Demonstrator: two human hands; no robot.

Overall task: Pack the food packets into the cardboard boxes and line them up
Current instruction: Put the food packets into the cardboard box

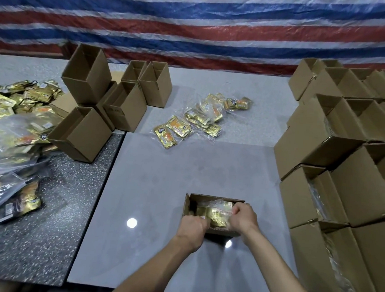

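A small open cardboard box (187,204) stands on the grey table in front of me. Inside it lies a clear bag of gold food packets (218,215). My left hand (192,229) grips the bag's near left edge at the box rim. My right hand (244,216) pinches the bag's right side over the box. More bagged gold and orange packets (188,120) lie loose farther back on the table. A big heap of gold packets (13,115) covers the left side.
Several empty open boxes (112,99) cluster at the back left, one (80,133) lying on its side. Rows of open boxes (345,156) line the right edge, some holding bagged packets. A striped tarpaulin (195,20) hangs behind. A dark speckled table (46,204) adjoins on the left.
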